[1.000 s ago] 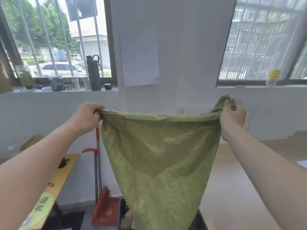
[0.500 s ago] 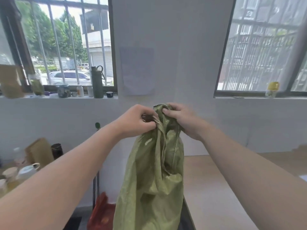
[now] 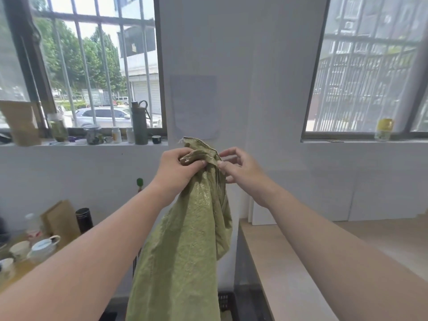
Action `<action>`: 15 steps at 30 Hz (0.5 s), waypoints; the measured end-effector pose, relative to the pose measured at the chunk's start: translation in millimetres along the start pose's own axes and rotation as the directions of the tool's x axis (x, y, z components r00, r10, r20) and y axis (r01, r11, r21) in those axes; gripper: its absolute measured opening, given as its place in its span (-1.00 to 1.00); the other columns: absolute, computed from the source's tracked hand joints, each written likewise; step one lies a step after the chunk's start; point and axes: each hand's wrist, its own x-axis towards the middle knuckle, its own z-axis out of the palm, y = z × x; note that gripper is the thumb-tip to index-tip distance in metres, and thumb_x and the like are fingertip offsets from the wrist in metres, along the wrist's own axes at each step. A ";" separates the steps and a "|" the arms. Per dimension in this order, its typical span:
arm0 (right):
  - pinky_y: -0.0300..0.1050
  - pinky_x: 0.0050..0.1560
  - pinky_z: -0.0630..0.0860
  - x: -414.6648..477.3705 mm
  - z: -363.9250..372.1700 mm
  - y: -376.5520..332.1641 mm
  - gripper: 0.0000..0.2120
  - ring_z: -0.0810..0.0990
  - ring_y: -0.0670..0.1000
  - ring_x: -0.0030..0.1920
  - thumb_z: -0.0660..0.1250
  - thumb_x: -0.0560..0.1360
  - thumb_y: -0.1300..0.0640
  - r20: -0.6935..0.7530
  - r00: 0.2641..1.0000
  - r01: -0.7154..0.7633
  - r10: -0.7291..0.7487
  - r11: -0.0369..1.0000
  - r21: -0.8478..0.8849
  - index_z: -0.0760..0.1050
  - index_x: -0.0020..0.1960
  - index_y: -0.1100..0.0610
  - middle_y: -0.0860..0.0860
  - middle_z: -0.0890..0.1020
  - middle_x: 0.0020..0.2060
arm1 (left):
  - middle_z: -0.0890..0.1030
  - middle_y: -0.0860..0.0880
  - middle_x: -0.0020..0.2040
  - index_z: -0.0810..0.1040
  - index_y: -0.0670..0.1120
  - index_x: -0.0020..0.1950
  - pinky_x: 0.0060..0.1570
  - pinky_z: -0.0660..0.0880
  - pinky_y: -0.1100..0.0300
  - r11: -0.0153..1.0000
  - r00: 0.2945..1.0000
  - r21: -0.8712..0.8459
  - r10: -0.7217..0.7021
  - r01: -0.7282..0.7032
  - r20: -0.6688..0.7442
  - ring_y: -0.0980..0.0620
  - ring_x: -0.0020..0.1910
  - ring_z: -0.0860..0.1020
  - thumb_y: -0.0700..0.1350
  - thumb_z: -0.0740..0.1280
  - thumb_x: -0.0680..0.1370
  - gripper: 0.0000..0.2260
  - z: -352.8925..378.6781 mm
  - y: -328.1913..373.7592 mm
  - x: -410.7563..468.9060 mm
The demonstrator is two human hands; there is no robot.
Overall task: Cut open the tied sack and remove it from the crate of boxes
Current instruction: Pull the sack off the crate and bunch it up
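Observation:
An olive-green woven sack [image 3: 185, 246] hangs limp in front of me, held up at chest height with its top edge bunched together. My left hand [image 3: 178, 169] is closed on the gathered top. My right hand [image 3: 238, 167] pinches the same bunched edge from the right with thumb and forefinger, its other fingers spread. A dark crate [image 3: 228, 302] shows just past the sack's lower right side, mostly hidden; no boxes can be seen in it.
A light wooden table [image 3: 289, 262] runs along my right. To the left a cluttered table holds cups [image 3: 44, 246], a brown box [image 3: 61, 220] and a dark flask [image 3: 83, 218]. Bottles and jars line the windowsill [image 3: 115, 142]. A white wall stands ahead.
One second ago both hands held the sack's mouth stretched wide. They came together at the centre, gathering the top into a bunch, and the view tilted up slightly.

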 end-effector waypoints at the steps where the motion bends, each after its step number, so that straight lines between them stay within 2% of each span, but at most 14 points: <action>1: 0.05 0.00 0.65 -1.1 0.2 4.3 -0.79 0.64 0.00 -0.06 0.43 0.55 0.08 0.001 1.000 0.007 -0.007 0.999 -0.037 0.51 0.14 0.07 0.07 0.63 0.00 | 0.73 -0.01 -0.25 0.73 -0.05 -0.11 -0.17 0.60 0.21 1.000 1.000 -0.018 -0.008 0.008 -0.016 0.12 -0.28 0.63 -0.28 0.52 0.51 -0.88 0.1 -1.5 3.3; 3: 0.01 -0.05 0.63 -3.7 0.2 13.7 -0.78 0.62 -0.01 -0.12 0.46 0.50 0.07 -0.035 0.999 0.025 -0.029 0.991 -0.129 0.47 0.06 0.06 0.07 0.63 -0.03 | 0.71 0.05 -0.29 0.72 -0.05 -0.12 -0.20 0.60 0.25 0.998 0.998 -0.053 -0.034 0.032 -0.046 0.14 -0.30 0.63 -0.28 0.51 0.52 -0.87 0.6 -4.5 9.3; 5: 0.05 -0.09 0.63 -5.9 -2.1 24.6 -0.78 0.59 -0.01 -0.20 0.47 0.47 0.12 -0.046 0.998 0.022 -0.031 0.982 -0.190 0.46 0.01 0.10 0.08 0.62 -0.09 | 0.74 -0.01 -0.22 0.72 -0.05 -0.09 -0.13 0.63 0.16 0.993 0.995 -0.095 -0.071 0.064 -0.076 0.09 -0.25 0.66 -0.27 0.51 0.52 -0.88 1.6 -8.5 15.2; 8: 0.08 -0.12 0.69 -10.5 -4.1 41.7 -0.82 0.62 0.02 -0.27 0.44 0.48 0.25 0.141 0.982 -0.101 0.127 0.979 -0.180 0.51 0.04 0.20 0.11 0.58 -0.14 | 0.75 -0.06 -0.18 0.72 -0.03 -0.08 -0.06 0.65 0.06 0.979 0.985 -0.181 -0.120 0.096 -0.128 0.01 -0.20 0.69 -0.26 0.51 0.52 -0.88 5.3 -13.2 20.8; 11: 0.04 -0.10 0.71 -14.4 0.3 61.9 -0.78 0.66 0.02 -0.22 0.44 0.49 0.21 0.296 0.905 -0.201 0.306 0.920 -0.337 0.54 0.11 0.21 0.14 0.60 -0.06 | 0.75 -0.01 -0.22 0.72 -0.02 -0.09 -0.12 0.62 0.11 0.959 0.972 -0.257 -0.164 0.118 -0.168 0.03 -0.23 0.69 -0.25 0.51 0.52 -0.88 10.1 -15.5 22.7; 13: -0.02 -0.18 0.69 -15.5 5.4 72.3 -0.74 0.65 0.02 -0.22 0.43 0.50 0.18 0.329 0.877 -0.233 0.351 0.908 -0.349 0.55 0.17 0.21 0.20 0.63 0.01 | 0.74 0.00 -0.24 0.71 -0.03 -0.09 -0.14 0.62 0.12 0.946 0.969 -0.297 -0.185 0.131 -0.162 0.05 -0.24 0.69 -0.26 0.51 0.53 -0.88 13.5 -17.1 22.0; 15: -0.13 -0.29 0.62 -16.7 10.7 78.4 -0.79 0.61 -0.05 -0.30 0.42 0.50 0.19 0.316 0.896 -0.194 0.311 0.915 -0.353 0.58 0.12 0.18 0.16 0.67 -0.03 | 0.74 -0.01 -0.23 0.71 -0.05 -0.07 -0.13 0.63 0.12 0.939 0.968 -0.314 -0.197 0.142 -0.153 0.04 -0.23 0.69 -0.27 0.50 0.53 -0.88 15.7 -19.9 21.4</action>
